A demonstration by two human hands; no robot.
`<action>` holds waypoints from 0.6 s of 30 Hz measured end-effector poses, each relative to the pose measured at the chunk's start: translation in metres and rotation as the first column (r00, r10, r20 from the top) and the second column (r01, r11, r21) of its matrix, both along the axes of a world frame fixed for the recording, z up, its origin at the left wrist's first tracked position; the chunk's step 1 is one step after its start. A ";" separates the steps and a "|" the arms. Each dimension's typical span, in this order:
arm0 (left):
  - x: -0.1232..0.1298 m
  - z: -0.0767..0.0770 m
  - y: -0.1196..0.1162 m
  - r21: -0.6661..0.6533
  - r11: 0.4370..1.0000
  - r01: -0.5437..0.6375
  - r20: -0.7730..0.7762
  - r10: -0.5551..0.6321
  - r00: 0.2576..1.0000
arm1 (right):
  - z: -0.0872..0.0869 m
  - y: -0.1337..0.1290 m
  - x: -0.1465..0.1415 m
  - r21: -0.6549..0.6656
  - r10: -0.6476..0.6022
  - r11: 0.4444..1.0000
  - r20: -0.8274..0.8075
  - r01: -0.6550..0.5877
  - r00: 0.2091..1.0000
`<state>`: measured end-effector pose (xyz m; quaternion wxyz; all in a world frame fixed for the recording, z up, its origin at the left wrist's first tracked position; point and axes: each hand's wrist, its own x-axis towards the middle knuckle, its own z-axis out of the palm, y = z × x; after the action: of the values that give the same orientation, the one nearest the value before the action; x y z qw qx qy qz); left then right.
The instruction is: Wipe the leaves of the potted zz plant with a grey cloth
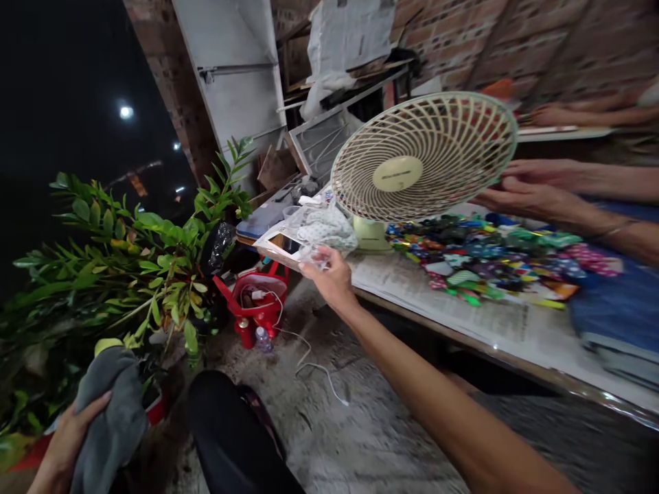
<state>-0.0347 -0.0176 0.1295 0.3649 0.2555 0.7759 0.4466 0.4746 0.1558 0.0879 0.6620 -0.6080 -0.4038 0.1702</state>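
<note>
My left hand (66,436), at the lower left, is closed around a soft grey cloth (114,412). My right hand (333,278) reaches to the near left corner of the table, its fingers closed on crumpled clear plastic (318,256). Just beyond those fingers lies a dark-screened phone (285,243) on a pale surface. Beside it is a bundle of patterned whitish cloth (329,228). A cream desk fan (427,158) stands past my right hand, its round grille tilted upward.
Another person's hands (535,189) are by the fan's right rim. Colourful fabric pieces (478,257) are heaped on the newspaper-covered table (412,285). A red basket (257,288) and a white cable (324,370) are on the floor. A leafy plant (154,254) fills the left.
</note>
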 end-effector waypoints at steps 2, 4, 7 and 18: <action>-0.006 0.015 -0.010 0.015 0.999 -0.048 0.070 0.047 0.996 | 0.014 -0.035 -0.024 0.070 0.214 0.975 -0.035 -0.212 0.976; -0.009 0.035 -0.015 0.128 0.988 -0.091 0.107 0.078 0.991 | 0.034 -0.073 -0.050 0.096 0.449 0.892 -0.071 -0.442 0.891; -0.005 0.049 -0.012 0.296 0.948 -0.121 0.121 0.088 0.989 | 0.067 -0.124 -0.083 0.118 0.698 0.715 -0.064 -0.689 0.713; 0.005 0.013 -0.028 0.054 0.998 0.032 0.168 -0.041 0.985 | 0.167 -0.239 -0.114 0.110 0.940 0.222 0.238 -0.969 0.243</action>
<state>-0.0294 -0.0460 0.1423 0.4310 0.2402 0.7258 0.4794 0.3610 -0.0834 0.2550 0.4590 -0.1590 -0.7470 0.4540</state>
